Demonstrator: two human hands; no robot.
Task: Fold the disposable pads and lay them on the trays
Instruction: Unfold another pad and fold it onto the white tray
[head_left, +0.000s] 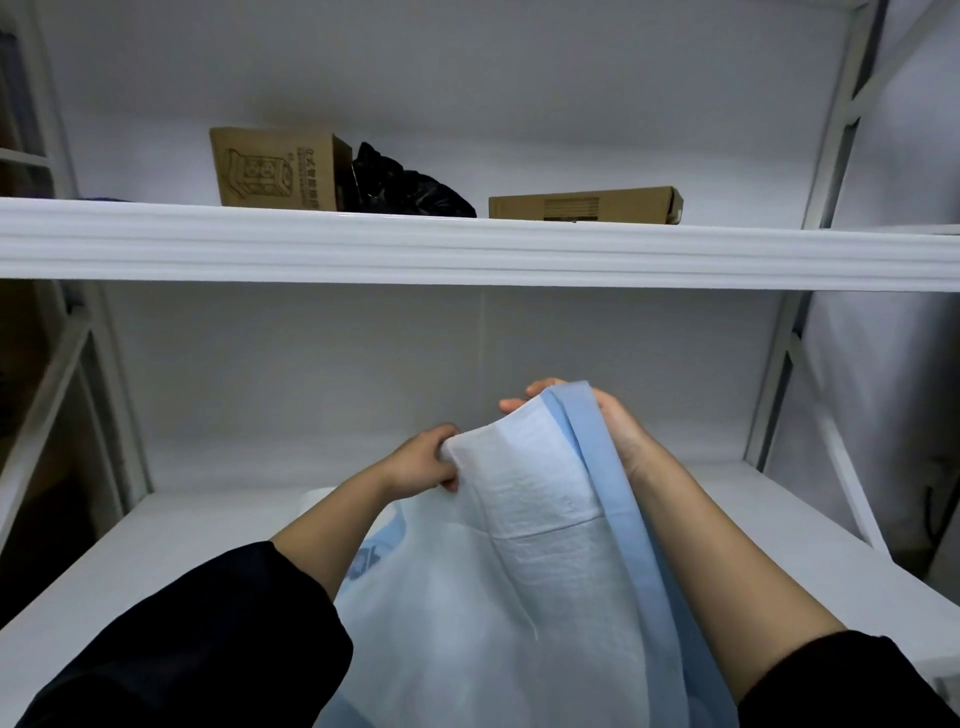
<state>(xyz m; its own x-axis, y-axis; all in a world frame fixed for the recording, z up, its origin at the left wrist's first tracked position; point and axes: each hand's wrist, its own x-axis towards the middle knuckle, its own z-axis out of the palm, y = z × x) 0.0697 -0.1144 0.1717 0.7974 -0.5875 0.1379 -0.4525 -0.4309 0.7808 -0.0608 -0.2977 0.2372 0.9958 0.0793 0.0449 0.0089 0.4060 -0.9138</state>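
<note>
A white metal shelving unit (467, 249) fills the view, its uprights rising at both sides and one long shelf edge crossing the middle. Below that edge lies a lower shelf (156, 545), a bare white surface running back to a pale wall.

Held up over the lower shelf is the disposable pad (519, 597) — a large sheet, white and quilted on the face turned toward the camera, with a blue backing that shows as a folded strip along its right edge. It hangs from both hands and drapes down toward the bottom of the view, covering most of the space between the forearms. A crease runs across it partway down.

Both arms reach forward in dark sleeves (182, 649) pushed up to the forearm. On the upper shelf a tall cardboard box (275, 171) stands with printed lettering on its front, a crumpled black plastic bag (405, 187) just beside it on the right, and further right a flat cardboard box (582, 203) lying low.

The left hand (423, 462) is closed on the pad's upper left corner, fingers curled over the white edge. The right hand (613, 426) grips the upper right corner — its fingertips show above the blue strip, the palm behind the sheet. A bit of blue print (371, 558) shows under the pad near the left forearm; what it belongs to cannot be told.
</note>
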